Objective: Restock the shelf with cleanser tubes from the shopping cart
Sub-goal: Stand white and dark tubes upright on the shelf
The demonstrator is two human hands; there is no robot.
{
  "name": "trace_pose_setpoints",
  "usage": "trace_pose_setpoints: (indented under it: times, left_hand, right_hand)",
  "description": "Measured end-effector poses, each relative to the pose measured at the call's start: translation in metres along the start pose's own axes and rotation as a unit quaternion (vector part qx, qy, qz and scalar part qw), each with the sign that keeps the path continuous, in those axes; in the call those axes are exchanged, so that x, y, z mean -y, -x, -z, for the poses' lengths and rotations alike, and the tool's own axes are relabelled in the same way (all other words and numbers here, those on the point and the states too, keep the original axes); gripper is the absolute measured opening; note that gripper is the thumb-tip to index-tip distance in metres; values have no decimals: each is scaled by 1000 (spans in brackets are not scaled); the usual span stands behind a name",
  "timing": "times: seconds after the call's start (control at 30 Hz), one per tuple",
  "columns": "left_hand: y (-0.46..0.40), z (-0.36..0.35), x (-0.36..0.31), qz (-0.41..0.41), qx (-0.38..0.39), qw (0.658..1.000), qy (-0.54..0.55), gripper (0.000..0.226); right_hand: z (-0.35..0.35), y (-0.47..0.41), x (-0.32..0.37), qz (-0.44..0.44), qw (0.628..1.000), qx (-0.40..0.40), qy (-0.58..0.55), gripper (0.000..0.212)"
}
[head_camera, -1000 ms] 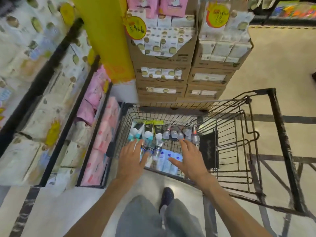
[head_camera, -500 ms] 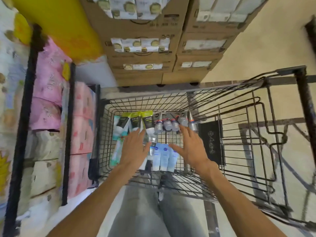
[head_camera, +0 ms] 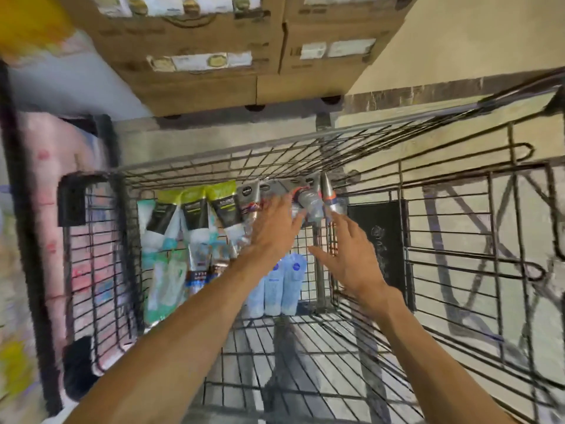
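Note:
Cleanser tubes lie in the far end of the black wire shopping cart (head_camera: 452, 228). Green-and-black tubes (head_camera: 195, 209) sit at the left, silver tubes with orange bands (head_camera: 312, 201) against the far wall, and pale blue tubes (head_camera: 284, 286) nearer me. My left hand (head_camera: 275, 231) reaches deep into the cart, its straight fingers touching the silver tubes. My right hand (head_camera: 348, 255) hovers beside it with fingers spread, holding nothing. The frame is blurred, so whether the left fingers curl round a tube is unclear.
The shelf unit (head_camera: 36, 209) with pink and white packs runs along the left. Stacked cardboard boxes (head_camera: 232, 56) stand beyond the cart's far end. A black plate (head_camera: 382, 240) hangs on the cart's folded seat flap at the right. Tiled floor lies to the right.
My view has tilted down and closer over the cart. Both hands have pushed farther in; the left has moved right from the green and blue tubes onto the silver tubes at the far wall.

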State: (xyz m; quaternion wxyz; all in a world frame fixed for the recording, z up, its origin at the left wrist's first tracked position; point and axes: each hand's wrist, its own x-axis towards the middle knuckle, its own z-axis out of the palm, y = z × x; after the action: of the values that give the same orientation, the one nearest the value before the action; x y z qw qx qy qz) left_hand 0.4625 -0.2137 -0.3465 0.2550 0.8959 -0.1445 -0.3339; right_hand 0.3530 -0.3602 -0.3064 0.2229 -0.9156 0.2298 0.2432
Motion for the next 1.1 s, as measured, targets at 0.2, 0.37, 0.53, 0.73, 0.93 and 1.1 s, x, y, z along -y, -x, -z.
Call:
trace_pose_setpoints:
  times: [0.2,0.37,0.53,0.73,0.93,1.1]
  left_hand:
    - [-69,-34,-26,145,-4,989,37,75]
    - [-97,-54,-32,226,2,969,97,91]
    - [-103,-50,-43,263,35,958,109,74]
    - [-87,-44,-19,261,94,952,131,93]
    - [-18,-7,9,224,35,916,331,47]
    - [10,3,42,197,10,889,413,54]
  right_hand:
    - [-16,-10,-31,-13,999,3,-34,92]
    - [-25,-9,-38,-24,998,-2,-64,89]
    - [-32,-6,-42,-34,996,9,-86,89]
    - [-23,-8,-38,-32,997,16,-69,86]
    - [-12,-41,-22,-32,999,18,-39,80]
    - [-26,-93,-1,-68,997,-6,-21,73]
